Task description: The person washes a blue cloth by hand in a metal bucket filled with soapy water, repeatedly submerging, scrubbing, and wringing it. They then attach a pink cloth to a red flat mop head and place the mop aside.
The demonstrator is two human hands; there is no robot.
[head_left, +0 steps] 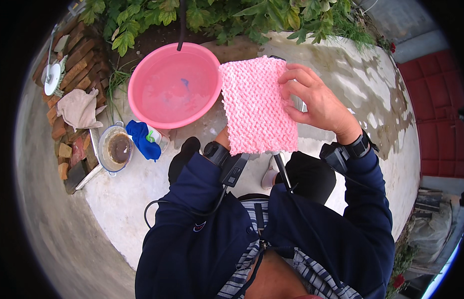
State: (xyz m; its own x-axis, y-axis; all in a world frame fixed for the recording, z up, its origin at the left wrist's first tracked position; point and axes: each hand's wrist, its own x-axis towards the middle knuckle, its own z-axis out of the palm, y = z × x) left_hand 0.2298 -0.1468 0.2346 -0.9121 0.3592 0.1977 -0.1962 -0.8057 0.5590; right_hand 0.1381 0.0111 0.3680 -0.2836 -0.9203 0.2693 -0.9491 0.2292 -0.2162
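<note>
A pink, nubbly-textured cloth (259, 107) is spread upright in front of my body, above the concrete. My right hand (314, 97) is at its right edge, with curled fingers and thumb closed on the fabric. The cloth covers most of my left hand (223, 138); only the part near the wrist shows, and its fingers are hidden. Just beyond the cloth, to the left, stands a large pink tub (133, 94) of cloudy water with a small blue patch in it. Some greyish object peeks out behind my right fingers.
Left of my feet are a metal pot (106, 144) with brownish residue and a blue cloth (143, 141) draped over a white container (163, 142). A beige rag (78, 107) lies on stacked bricks (80, 65). A dark hose (182, 25) hangs over the tub. Leafy plants (202, 17) line the far side.
</note>
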